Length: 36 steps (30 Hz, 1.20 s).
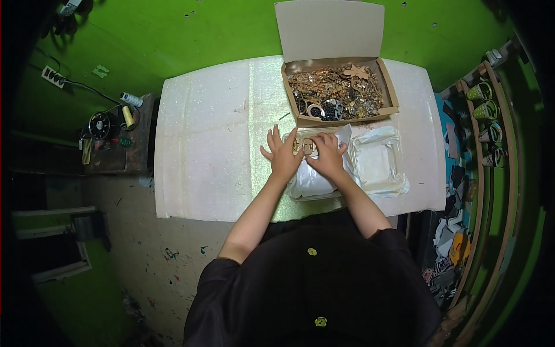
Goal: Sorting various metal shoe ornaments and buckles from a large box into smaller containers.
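Observation:
My left hand (283,157) rests over a shallow tray-like box (319,198), most of its fingers stretched and spread, with its thumb by a small tan flat piece (308,147). The piece shows cut-outs and looks like card or a buckle-like part; its kind I cannot make out. My right hand (328,158) has its fingers curled on the piece's right side. A white plastic sheet (312,178) covers much of the box under both hands. Some gold-coloured bits show beside the left fingertips.
Behind my hands stands an open cardboard box (395,110) heaped with jewellery-like trinkets (335,89). A white-lined tray (403,188) sits at the right. Glittery white cloth covers the table (202,144). Thread spools (128,116) stand on a dark side table; shoes (487,111) hang on the right rack.

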Each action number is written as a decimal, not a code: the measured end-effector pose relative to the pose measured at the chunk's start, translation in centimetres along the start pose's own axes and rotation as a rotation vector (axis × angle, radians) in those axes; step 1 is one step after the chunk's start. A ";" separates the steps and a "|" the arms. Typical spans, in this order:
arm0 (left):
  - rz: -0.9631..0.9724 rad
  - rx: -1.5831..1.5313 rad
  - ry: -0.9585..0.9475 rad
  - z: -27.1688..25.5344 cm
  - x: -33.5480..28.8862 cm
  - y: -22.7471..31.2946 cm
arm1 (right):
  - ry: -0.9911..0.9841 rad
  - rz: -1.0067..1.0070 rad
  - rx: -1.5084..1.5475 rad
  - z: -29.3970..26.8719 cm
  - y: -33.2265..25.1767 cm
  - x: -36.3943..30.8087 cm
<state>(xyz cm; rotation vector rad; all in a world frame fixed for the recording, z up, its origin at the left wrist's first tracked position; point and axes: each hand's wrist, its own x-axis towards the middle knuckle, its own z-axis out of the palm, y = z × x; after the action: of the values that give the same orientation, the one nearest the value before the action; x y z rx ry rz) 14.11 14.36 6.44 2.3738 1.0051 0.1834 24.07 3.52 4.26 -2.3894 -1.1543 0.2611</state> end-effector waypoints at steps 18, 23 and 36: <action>0.002 -0.060 0.066 -0.2 -0.3 -0.9 | 0.001 -0.060 -0.004 -0.1 -0.3 0.3; -0.016 -0.076 0.075 -0.3 -0.3 -1.6 | 0.000 -0.046 0.013 0.4 0.2 0.3; -0.062 -0.112 0.059 0.0 -0.1 -2.2 | -0.004 -0.087 0.005 0.6 0.2 0.7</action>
<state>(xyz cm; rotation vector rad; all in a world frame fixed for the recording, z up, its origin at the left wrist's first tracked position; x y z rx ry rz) 12.64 15.57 5.28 2.2450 1.0660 0.2811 24.46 4.11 3.66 -2.3280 -1.2543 0.2403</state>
